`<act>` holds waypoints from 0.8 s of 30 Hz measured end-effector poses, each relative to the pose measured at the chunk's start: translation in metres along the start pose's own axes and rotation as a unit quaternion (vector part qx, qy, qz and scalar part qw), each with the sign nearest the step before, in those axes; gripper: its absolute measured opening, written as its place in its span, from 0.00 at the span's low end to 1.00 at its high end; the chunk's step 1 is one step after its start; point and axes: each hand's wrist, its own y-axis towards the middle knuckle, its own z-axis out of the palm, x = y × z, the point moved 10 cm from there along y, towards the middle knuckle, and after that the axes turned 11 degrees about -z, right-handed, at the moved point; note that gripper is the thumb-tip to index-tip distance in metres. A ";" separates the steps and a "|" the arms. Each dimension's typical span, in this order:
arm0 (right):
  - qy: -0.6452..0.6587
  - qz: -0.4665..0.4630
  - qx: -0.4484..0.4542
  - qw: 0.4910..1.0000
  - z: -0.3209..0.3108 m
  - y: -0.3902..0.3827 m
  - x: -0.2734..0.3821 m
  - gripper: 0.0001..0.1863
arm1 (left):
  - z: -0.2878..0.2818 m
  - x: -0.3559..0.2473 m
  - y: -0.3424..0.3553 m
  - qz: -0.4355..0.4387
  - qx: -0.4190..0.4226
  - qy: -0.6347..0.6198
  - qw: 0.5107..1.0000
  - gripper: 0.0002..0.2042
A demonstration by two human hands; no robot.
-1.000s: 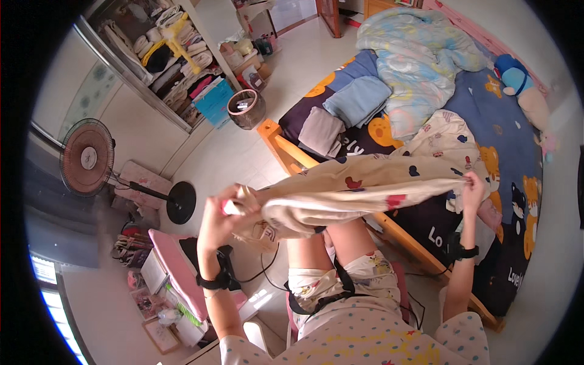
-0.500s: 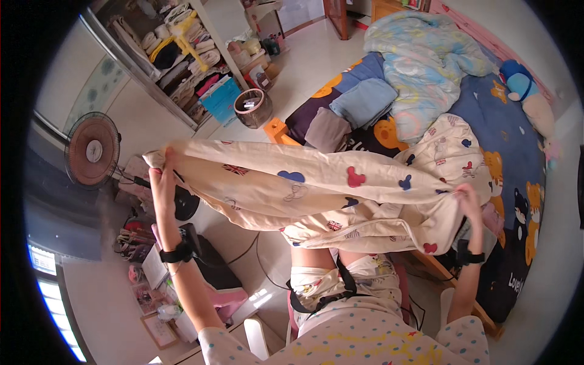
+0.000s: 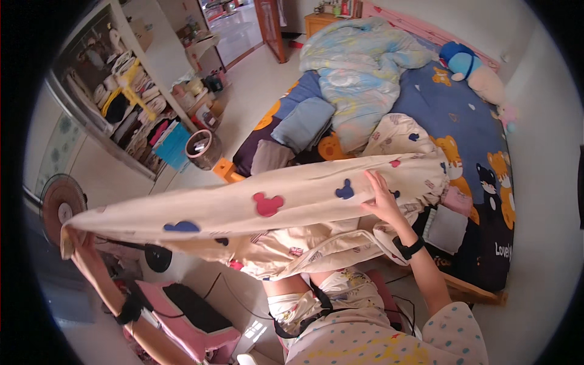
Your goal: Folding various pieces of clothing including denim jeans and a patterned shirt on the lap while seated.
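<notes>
A long cream bed sheet (image 3: pixel 310 191), printed with red and blue mouse-head shapes and small flags, stretches across in front of me. At the far left my left hand (image 3: pixel 81 248) is closed round its end, with the fingers partly behind the fabric. My right hand (image 3: pixel 384 199) lies against the sheet farther right, its fingers stretched out and apart. Between the hands the upper edge runs taut, while looser folds hang over my lap. The sheet's right part is bunched up on the bed (image 3: pixel 420 100).
On the bed are a pastel quilt (image 3: pixel 359 67), folded blue clothes (image 3: pixel 304 123), a grey folded cloth (image 3: pixel 446 229) and a plush toy (image 3: pixel 465 64). A fan (image 3: pixel 62 204) stands close behind my left hand. A brown pot (image 3: pixel 204 149) sits by the open wardrobe (image 3: pixel 125 24).
My left hand has moved left and down, drawing the sheet's end along. My right hand has let go of the edge, moved left and spread its fingers. The view has shifted right.
</notes>
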 end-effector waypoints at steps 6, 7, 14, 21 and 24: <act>0.046 0.026 -0.081 0.995 -0.031 0.009 -0.020 0.48 | -0.074 0.022 0.000 -0.032 -0.062 0.003 0.998 0.22; 0.057 0.053 -0.054 0.996 -0.026 0.013 -0.021 0.46 | -0.092 0.019 0.001 0.041 -0.051 0.071 0.995 0.27; 0.133 0.116 0.180 0.968 0.037 0.019 -0.022 0.32 | -0.125 0.014 -0.042 -0.017 -0.120 0.047 0.992 0.17; -0.022 0.148 0.300 0.942 0.057 0.001 -0.054 0.19 | -0.144 0.009 -0.072 -0.029 -0.156 0.066 0.985 0.15; -0.109 0.153 0.216 0.958 0.021 -0.003 -0.087 0.12 | -0.139 0.012 -0.078 -0.036 -0.152 0.072 0.985 0.14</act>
